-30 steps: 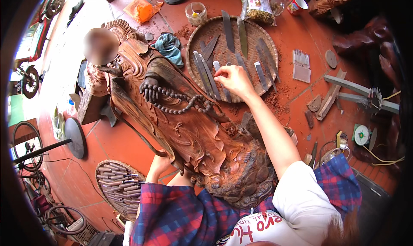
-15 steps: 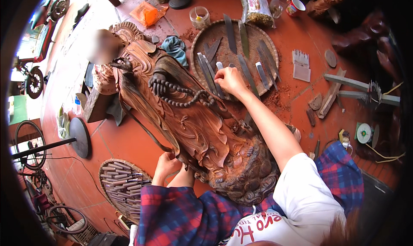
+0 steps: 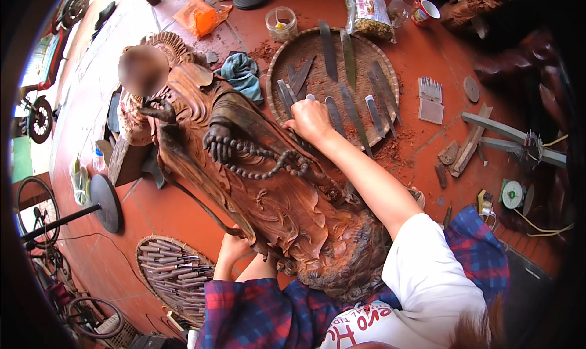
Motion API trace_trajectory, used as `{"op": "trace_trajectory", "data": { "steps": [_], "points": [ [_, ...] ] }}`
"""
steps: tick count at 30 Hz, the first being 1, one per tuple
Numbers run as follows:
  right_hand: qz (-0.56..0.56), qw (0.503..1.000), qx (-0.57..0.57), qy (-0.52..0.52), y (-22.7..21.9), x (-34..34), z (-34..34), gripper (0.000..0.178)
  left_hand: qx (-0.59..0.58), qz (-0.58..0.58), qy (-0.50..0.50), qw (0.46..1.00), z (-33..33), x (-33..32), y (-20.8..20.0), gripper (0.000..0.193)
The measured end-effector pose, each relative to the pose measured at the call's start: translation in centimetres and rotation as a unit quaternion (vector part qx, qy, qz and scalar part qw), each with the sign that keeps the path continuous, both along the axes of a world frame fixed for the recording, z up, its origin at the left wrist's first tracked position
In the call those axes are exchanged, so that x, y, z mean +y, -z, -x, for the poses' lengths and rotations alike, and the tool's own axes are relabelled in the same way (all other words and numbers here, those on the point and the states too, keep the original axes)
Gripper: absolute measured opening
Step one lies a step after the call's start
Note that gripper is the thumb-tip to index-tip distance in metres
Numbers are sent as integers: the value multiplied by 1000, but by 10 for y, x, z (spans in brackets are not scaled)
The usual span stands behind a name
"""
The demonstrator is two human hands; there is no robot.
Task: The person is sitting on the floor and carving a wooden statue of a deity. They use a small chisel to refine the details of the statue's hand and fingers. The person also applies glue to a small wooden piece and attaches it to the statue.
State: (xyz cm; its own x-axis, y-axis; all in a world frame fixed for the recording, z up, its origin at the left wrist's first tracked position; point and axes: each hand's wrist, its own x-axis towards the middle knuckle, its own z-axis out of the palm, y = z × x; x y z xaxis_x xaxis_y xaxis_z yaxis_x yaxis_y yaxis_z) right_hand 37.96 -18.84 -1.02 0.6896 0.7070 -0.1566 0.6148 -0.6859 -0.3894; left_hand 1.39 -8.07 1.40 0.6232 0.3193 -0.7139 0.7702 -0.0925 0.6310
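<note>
A large carved wooden statue [image 3: 268, 190] in long robes, with a string of beads, leans diagonally across my lap, its base toward me. My left hand [image 3: 234, 246] grips the lower left edge of its robe, fingertips hidden behind the wood. At the near left part of a round woven tray [image 3: 394, 74], my right hand [image 3: 310, 120] is closed, its fingers curled down. What it holds is hidden under the hand. Flat metal files [image 3: 352, 111] lie about the tray, and one pale file end [image 3: 311, 97] shows just beyond my knuckles.
A basket of wooden-handled carving tools [image 3: 177, 269] stands at the left. Beyond the statue lie a blue cloth [image 3: 243, 74] and a clear tub [image 3: 281, 24]. To the right are small pale bits in a case [image 3: 431, 99], wood scraps [image 3: 470, 141] and a metal bar [image 3: 500, 124].
My right hand has moved a little left and nearer over the tray, toward the statue. The view has shifted slightly; my left hand stays by the robe edge.
</note>
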Motion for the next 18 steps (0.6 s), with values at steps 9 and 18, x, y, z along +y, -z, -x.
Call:
{"op": "trace_trajectory", "data": {
  "steps": [9,18],
  "points": [
    [35,999,41,-3,-8,5,-5,15,4,-7,42,999,-20,-2,-13,24],
    [52,998,-10,40,-3,5,-4,17,65,15,-1,998,-3,6,4,27]
  ]
}}
